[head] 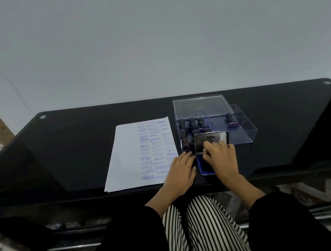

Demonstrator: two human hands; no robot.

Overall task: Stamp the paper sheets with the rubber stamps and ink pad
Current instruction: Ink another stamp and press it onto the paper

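Two risks: the right grip (219,156), fingers curled on the raised lid of the black tin ink pad (211,140), could smear its blue ink or shove it into the clear plastic box (249,132) of black-handled rubber stamps (191,121) just behind. Left of the pad, the left grip (180,168) lies flat and empty on the blue-stamped white paper sheet (131,158), blocking its nearest corner.
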